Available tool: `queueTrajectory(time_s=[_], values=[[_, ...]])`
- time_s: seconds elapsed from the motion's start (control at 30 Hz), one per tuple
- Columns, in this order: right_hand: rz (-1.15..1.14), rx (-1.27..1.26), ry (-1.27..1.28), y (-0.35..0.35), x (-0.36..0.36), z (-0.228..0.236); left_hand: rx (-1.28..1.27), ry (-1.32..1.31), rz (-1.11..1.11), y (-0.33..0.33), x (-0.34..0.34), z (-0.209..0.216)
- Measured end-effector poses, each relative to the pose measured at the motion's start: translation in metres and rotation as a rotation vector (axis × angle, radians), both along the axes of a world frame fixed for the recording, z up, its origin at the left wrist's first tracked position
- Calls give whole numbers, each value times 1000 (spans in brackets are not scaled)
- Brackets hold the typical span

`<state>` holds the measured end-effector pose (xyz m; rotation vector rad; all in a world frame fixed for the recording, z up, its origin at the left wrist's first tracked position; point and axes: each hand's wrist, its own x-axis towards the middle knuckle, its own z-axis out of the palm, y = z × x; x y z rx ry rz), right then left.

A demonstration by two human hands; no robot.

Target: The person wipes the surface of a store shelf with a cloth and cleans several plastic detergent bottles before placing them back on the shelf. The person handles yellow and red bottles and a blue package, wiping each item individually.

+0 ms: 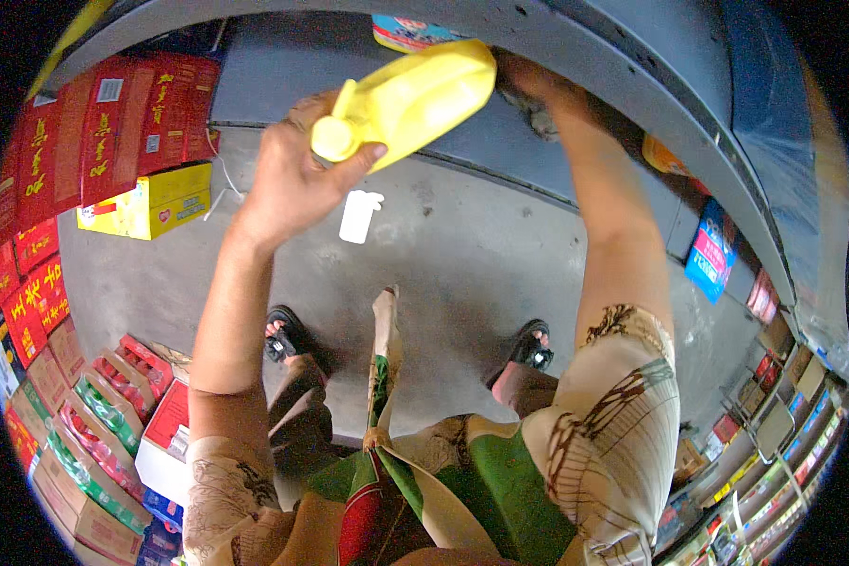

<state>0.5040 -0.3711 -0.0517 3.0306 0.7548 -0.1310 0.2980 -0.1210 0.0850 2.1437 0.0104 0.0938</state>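
Left hand [297, 179]: closed round the neck end of the bottle [434, 99]; thumb just below the cap [334, 139], other fingers largely hidden behind the bottle.
Bottle: yellow, held clear of the floor [481, 255], in front of the low shelf [292, 75]. Tilted; cap end toward lower left, base toward upper right.
Right hand [522, 75]: reaching in under the beam [585, 57], near the bottle's base, partly hidden by it. Finger state: cannot tell; contact with the bottle likewise unclear.
Grey lump [541, 123]: just beside the right wrist, on the shelf side; kind not readable at this blur.
Shelf packs: blue-and-red pack [410, 33] behind the bottle, partly cut off by the beam; blue-and-pink pack [710, 250] farther right, past the right forearm.
White container [357, 217]: small, seen over the floor beneath the left hand, apart from it.
Left side: red cartons [113, 132] in a row; yellow box [153, 203] on the floor just in front of them.
Lower left: stacked cases [90, 453], some wrapped in red or green.
Feet: dark sandals [291, 335], set apart on the grey floor.
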Motion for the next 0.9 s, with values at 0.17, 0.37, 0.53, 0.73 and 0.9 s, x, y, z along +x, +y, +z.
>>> queueTrajectory(time_s=[0.17, 0.37, 0.53, 0.73, 0.9], values=[[-102, 318, -9, 33, 22, 26, -8, 28, 73, -4, 0, 3], [37, 44, -50, 8, -83, -22, 13, 61, 61, 1, -4, -14], [371, 43, -21, -9, -140, -7, -343, 103, 53, -12, -4, -26], [-98, -219, -3, -212, -131, -6, -385, 48, -3, -47, 12, -16], [-791, -301, 35, -272, -125, -12, -249, 26, -73, -60, 41, -31]])
